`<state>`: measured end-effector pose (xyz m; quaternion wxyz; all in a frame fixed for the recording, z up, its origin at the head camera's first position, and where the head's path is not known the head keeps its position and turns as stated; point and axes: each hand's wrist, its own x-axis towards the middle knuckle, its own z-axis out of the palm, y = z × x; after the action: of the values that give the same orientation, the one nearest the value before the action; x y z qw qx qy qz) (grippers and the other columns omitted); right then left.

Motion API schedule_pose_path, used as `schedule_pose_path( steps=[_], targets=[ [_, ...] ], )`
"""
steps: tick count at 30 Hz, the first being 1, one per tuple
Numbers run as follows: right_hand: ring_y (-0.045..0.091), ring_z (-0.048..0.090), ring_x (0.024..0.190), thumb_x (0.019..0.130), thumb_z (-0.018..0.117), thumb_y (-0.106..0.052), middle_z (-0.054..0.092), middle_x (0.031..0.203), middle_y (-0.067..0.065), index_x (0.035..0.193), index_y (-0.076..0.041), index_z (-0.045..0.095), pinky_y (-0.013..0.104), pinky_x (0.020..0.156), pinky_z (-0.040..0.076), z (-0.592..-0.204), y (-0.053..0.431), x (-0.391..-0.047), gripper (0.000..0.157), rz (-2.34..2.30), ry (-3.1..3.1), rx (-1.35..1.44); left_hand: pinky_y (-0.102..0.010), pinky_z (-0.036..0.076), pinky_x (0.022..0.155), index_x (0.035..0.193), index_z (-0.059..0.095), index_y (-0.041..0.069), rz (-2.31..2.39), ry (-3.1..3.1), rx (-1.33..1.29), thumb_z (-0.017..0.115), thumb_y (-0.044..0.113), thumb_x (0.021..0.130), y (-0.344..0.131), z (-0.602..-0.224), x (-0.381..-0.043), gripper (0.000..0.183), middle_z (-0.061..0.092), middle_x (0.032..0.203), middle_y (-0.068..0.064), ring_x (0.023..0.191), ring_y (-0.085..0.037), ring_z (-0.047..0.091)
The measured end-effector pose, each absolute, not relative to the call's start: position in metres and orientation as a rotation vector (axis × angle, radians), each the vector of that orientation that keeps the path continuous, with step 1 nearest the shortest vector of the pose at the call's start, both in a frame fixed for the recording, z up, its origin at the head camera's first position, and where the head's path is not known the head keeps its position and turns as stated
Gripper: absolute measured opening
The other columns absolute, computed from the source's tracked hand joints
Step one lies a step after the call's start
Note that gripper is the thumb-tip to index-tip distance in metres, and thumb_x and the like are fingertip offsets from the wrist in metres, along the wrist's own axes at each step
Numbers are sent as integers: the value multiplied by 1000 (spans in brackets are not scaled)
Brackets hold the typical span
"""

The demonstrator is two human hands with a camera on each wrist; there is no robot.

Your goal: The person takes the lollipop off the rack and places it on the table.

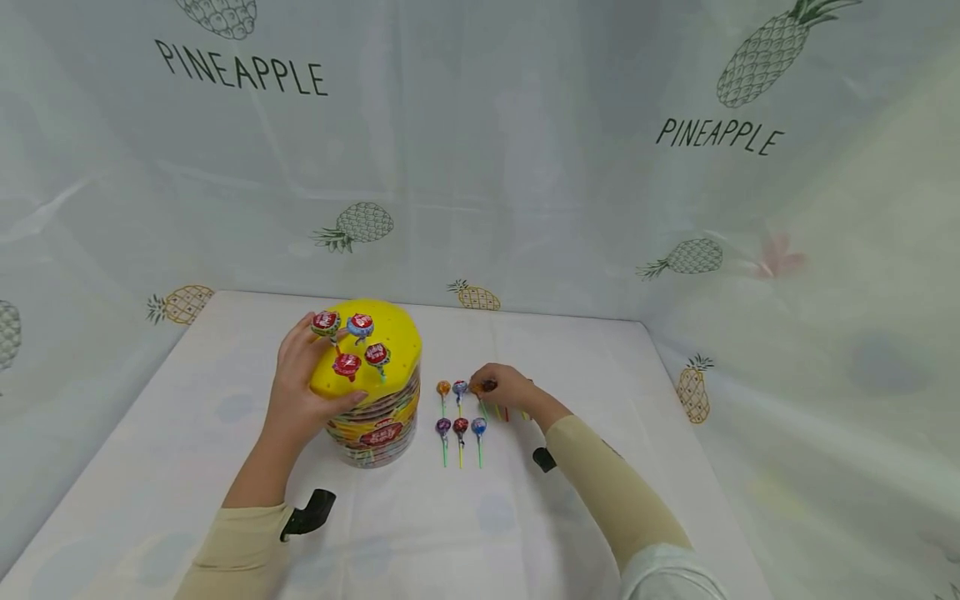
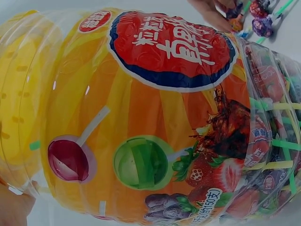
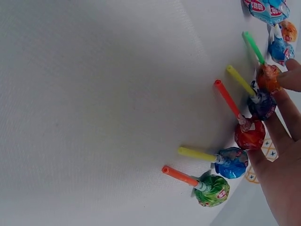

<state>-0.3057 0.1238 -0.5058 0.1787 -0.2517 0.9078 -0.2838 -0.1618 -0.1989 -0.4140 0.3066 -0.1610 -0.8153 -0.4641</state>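
A clear lollipop jar with a yellow lid stands left of centre, several wrapped lollipops stuck upright in its top. My left hand grips the lid from the left, thumb along its front edge. The jar's printed label fills the left wrist view. To the right, my right hand pinches an orange lollipop with a green stick between thumb and index finger. Beside those fingers lie a dark purple lollipop, a red lollipop, a blue lollipop and a green lollipop.
A nearer row on the white table holds a purple lollipop, a red lollipop and a blue lollipop. Behind it are another orange lollipop and a light blue lollipop. A pineapple-print curtain hangs around the table.
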Motion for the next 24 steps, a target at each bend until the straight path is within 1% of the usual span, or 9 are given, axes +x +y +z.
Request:
schedule_pose_path(
  steps=[2,6,9,14,17,24],
  targets=[
    [26,55,118,91,68,-6,62,122,4,112,-12,73,41,100,46,-507,123,-307,22,-785,2579,-735,-66,17,110,130,59,8,-1226,-2157,-423,87,12,65,-199,-414,-162,71,49,139,-13,145,-30,15],
    [25,56,117,90,68,-4,63,120,4,111,-10,73,40,100,46,-509,120,-309,23,-768,2597,-734,-66,17,110,129,59,9,-1232,-2159,-418,87,21,69,-199,-414,-162,68,49,138,-14,145,-30,15],
    [25,57,115,89,68,-2,64,117,4,109,-9,74,40,98,47,-511,120,-310,23,-770,2608,-731,-67,17,109,129,59,9,-1239,-2158,-417,87,24,70,-199,-414,-162,67,49,138,-13,145,-30,15],
    [21,59,109,89,69,-2,66,110,1,105,-11,75,37,95,49,-515,120,-312,20,-781,2626,-735,-67,17,109,129,59,9,-1238,-2152,-417,87,14,66,-198,-415,-162,69,49,139,-13,145,-30,15],
    [20,60,106,90,68,-3,66,106,-1,103,-12,76,37,93,50,-517,120,-313,18,-793,2637,-725,-67,18,109,129,60,9,-1232,-2148,-417,86,12,65,-198,-416,-162,70,49,140,-13,145,-30,15],
    [19,60,105,91,67,-4,66,106,-1,105,-13,75,37,93,50,-519,119,-313,19,-814,2658,-675,-67,20,108,130,59,8,-1228,-2158,-402,85,6,63,-197,-414,-161,72,48,141,-13,145,-29,15]
  ],
)
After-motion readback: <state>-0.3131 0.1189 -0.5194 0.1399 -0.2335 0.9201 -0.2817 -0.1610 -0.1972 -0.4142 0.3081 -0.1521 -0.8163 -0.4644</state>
